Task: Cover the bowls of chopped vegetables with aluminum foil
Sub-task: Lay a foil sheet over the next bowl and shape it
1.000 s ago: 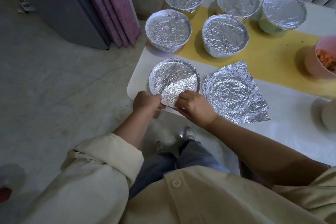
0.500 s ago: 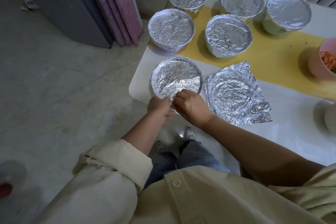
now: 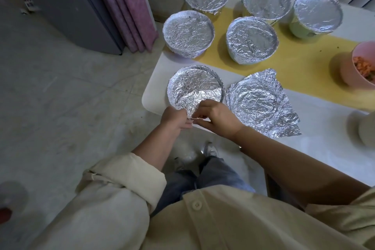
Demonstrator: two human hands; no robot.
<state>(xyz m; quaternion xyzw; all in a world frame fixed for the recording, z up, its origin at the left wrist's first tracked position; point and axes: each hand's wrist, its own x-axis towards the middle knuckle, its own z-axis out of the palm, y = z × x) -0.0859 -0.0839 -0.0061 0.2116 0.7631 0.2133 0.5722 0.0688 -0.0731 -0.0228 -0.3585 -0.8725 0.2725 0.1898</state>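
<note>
A round, bowl-shaped piece of crinkled foil [image 3: 192,89] lies at the near left corner of the white table [image 3: 324,148]. My left hand [image 3: 174,116] and my right hand [image 3: 218,119] both pinch its near edge, which is lifted and folded. A second loose foil sheet [image 3: 261,103], pressed into a round shape, lies flat just to the right. Several foil-covered bowls [image 3: 251,42] stand further back on a yellow mat [image 3: 304,67]. An uncovered pink bowl [image 3: 359,67] with chopped orange vegetables sits at the right edge.
A white bowl [image 3: 367,130] is partly in view at the far right. Pink curtains [image 3: 129,6] and a grey cabinet [image 3: 67,6] stand to the left of the table. The table edge runs just in front of my hands, with my legs and shoes below.
My two hands have come closer together on the near edge of the round foil and have drawn that edge up and toward me. The other foil and the bowls have not moved.
</note>
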